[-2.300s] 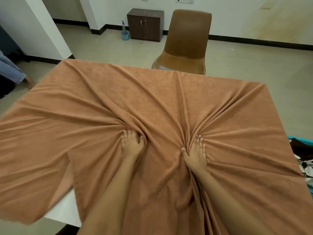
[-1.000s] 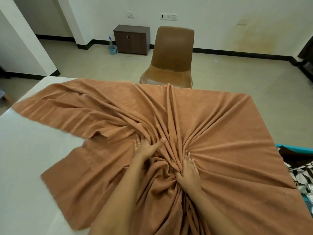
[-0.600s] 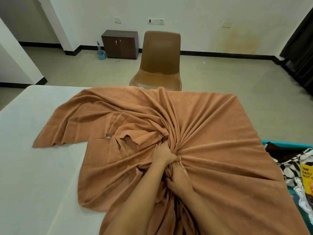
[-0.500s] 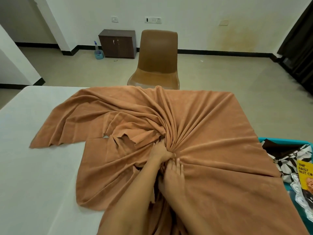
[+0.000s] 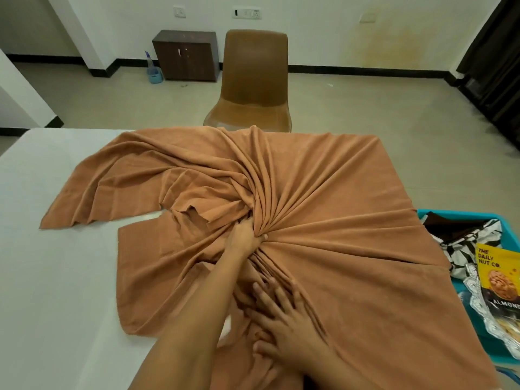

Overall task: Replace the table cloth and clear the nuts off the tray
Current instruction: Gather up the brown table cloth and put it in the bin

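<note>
Head camera, single view
Looks forward and down from close above the bench point(image 5: 59, 277), facing the chair point(image 5: 254, 80) and far wall point(image 5: 315, 32).

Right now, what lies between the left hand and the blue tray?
Only the brown table cloth, its pleats fanning from the left hand to the blue tray, per the head view.

The left hand point(image 5: 247, 238) reaches toward the middle of the counter point(image 5: 56, 277), bare forearm outstretched, its fingers curled tight round a bunch of the table cloth point(image 5: 337, 220). The right hand point(image 5: 284, 316) lies closer to the near edge, fingers spread, palm down on the cloth.
</note>
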A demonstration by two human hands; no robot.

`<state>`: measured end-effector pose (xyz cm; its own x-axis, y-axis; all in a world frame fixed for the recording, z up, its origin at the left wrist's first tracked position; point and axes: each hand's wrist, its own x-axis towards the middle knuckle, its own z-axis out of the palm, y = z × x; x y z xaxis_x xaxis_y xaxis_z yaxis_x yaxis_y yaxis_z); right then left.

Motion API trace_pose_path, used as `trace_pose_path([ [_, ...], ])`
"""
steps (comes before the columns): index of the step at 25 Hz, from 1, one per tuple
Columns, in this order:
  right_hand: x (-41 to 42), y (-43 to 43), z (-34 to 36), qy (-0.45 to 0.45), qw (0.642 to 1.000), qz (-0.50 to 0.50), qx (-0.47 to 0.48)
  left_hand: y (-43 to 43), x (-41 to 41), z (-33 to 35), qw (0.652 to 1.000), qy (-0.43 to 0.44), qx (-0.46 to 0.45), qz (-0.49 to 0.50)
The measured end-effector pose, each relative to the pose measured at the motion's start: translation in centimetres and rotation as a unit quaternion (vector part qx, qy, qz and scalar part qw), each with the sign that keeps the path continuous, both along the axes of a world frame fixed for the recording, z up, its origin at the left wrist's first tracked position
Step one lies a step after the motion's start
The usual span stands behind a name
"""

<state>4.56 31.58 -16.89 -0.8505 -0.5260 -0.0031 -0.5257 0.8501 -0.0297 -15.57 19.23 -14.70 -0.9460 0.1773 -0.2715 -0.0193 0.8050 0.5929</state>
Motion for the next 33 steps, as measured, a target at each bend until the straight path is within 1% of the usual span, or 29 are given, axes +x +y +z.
trace_pose_path([
  [4, -3.5, 8.1, 3.0, 0.044, 0.991, 0.035, 0.119, -1.1, 1.0, -0.1, 0.999, 0.014, -0.016, 0.026],
  [6, -6.0, 11.8, 4.4, 0.010, 0.985, 0.050, 0.163, -1.7, 1.9, -0.1, 0.999, 0.013, -0.015, 0.046],
  [7, -7.4, 13.2, 5.3, 0.003, 0.981, 0.046, 0.187, -2.0, 2.5, -0.1, 0.998, 0.007, -0.010, 0.059],
  [10, -11.3, 15.1, 7.3, 0.021, 0.971, 0.044, 0.235, -2.5, 5.2, -0.5, 0.993, 0.010, 0.036, 0.110],
  [11, -11.9, 14.3, 7.8, -0.009, 0.973, 0.024, 0.231, -2.5, 6.4, -0.6, 0.989, 0.020, 0.055, 0.135],
  [12, -11.7, 13.2, 8.3, -0.039, 0.980, -0.021, 0.194, -2.5, 7.6, -0.6, 0.985, 0.031, 0.068, 0.159],
  [13, -10.7, 11.7, 8.2, -0.052, 0.989, -0.099, 0.097, -2.4, 8.6, -0.6, 0.981, 0.044, 0.075, 0.176],
  [14, -9.0, 10.1, 7.5, -0.038, 0.978, -0.203, -0.037, -2.3, 9.5, -0.6, 0.978, 0.060, 0.080, 0.185],
  [15, -6.6, 8.6, 6.6, -0.003, 0.934, -0.316, -0.166, -2.1, 10.3, -0.6, 0.974, 0.071, 0.089, 0.193],
  [16, -3.9, 7.0, 5.7, 0.026, 0.864, -0.425, -0.268, -2.0, 10.9, -0.4, 0.971, 0.070, 0.101, 0.205],
  [17, -1.6, 5.5, 5.1, 0.020, 0.783, -0.529, -0.326, -1.9, 11.3, -0.2, 0.967, 0.055, 0.110, 0.223],
  [18, -0.1, 4.3, 4.7, -0.032, 0.701, -0.615, -0.359, -1.8, 11.6, 0.1, 0.963, 0.034, 0.114, 0.241],
  [19, 0.2, 3.4, 4.5, -0.095, 0.617, -0.677, -0.390, -1.8, 11.8, 0.2, 0.962, 0.015, 0.113, 0.248],
  [20, -0.4, 3.0, 4.7, -0.133, 0.544, -0.713, -0.422, -1.8, 12.0, 0.2, 0.964, 0.005, 0.111, 0.240],
  [21, -1.5, 3.1, 5.0, -0.150, 0.497, -0.730, -0.444, -1.9, 12.0, 0.1, 0.969, 0.000, 0.109, 0.221],
  [22, -2.6, 3.5, 5.2, -0.148, 0.479, -0.735, -0.458, -2.1, 12.0, -0.1, 0.974, -0.005, 0.108, 0.199],
  [23, -3.7, 4.0, 5.1, -0.127, 0.477, -0.734, -0.468, -2.4, 12.0, -0.2, 0.978, -0.011, 0.109, 0.177],
  [24, -5.1, 4.7, 5.0, -0.088, 0.479, -0.727, -0.484, -2.7, 12.1, -0.4, 0.982, -0.018, 0.104, 0.154],
  [26, -7.7, 6.1, 4.7, -0.008, 0.463, -0.717, -0.521, -3.0, 12.7, -0.7, 0.991, -0.037, 0.071, 0.109],
  [27, -9.0, 6.6, 4.4, 0.016, 0.462, -0.708, -0.534, -3.1, 13.2, -0.8, 0.994, -0.044, 0.052, 0.087],
  [28, -10.2, 6.9, 4.2, 0.023, 0.472, -0.692, -0.546, -3.0, 13.8, -0.9, 0.996, -0.048, 0.038, 0.057],
  [30, -12.5, 7.1, 4.3, -0.001, 0.511, -0.644, -0.570, -1.9, 15.0, -0.5, 0.999, -0.049, 0.013, -0.020],
  [31, -13.5, 6.9, 4.4, -0.027, 0.538, -0.621, -0.569, -1.1, 15.6, -0.3, 0.997, -0.044, 0.000, -0.058],
  [33, -15.2, 6.0, 4.6, -0.093, 0.614, -0.576, -0.532, 0.1, 16.5, 0.0, 0.993, -0.033, -0.004, -0.116],
])
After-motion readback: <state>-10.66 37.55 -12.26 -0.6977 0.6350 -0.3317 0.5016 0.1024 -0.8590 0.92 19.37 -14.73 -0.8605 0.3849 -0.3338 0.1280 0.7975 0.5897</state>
